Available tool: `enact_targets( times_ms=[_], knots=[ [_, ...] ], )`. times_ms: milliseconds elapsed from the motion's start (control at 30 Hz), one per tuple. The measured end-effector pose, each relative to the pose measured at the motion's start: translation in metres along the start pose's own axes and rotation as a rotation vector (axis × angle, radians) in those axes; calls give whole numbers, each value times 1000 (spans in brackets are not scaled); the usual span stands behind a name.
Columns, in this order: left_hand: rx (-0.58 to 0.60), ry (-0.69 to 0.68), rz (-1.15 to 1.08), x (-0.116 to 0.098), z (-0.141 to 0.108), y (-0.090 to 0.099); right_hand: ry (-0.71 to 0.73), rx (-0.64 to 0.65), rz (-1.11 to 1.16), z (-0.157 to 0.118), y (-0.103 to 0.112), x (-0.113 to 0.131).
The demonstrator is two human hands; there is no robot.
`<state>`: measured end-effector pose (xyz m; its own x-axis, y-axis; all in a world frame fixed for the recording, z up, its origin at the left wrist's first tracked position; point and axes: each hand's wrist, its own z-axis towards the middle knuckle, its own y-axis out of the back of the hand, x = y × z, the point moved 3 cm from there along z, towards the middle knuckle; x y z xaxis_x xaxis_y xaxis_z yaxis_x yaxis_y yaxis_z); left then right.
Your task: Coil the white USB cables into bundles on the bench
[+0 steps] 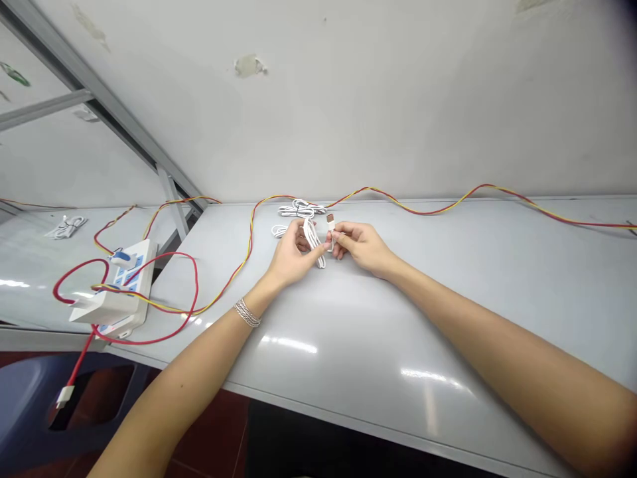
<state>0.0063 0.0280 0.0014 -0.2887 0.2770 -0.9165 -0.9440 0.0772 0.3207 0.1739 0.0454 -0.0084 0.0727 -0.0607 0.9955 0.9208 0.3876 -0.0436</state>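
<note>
A coiled white cable (313,244) is held in my left hand (293,255), its thumb pressed across the loops. Just to the right, my right hand (362,249) pinches the cable's end near a USB plug (330,222), which points upward. The fingertips of both hands are close together above the grey table. Behind them, another bundled white cable (302,209) lies near the wall, with a dark tie around its middle. Part of a white coil (279,231) shows to the left of my left hand.
A white power strip (137,279) with plugs and looping red cable is at the left. Red and yellow wires (428,212) run along the wall. One more white cable bundle (68,227) lies far left. A blue chair (30,405) stands below the table edge.
</note>
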Motion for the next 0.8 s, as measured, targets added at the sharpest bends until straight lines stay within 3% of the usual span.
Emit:
enact_targets(
  times_ms=[167,800],
  knots=[
    [4,12,2,0,0,0,-58,-79,15,1,1,-1],
    [1,-22,-20,0,0,0,-89,-96,5,4,1,-3]
  ],
)
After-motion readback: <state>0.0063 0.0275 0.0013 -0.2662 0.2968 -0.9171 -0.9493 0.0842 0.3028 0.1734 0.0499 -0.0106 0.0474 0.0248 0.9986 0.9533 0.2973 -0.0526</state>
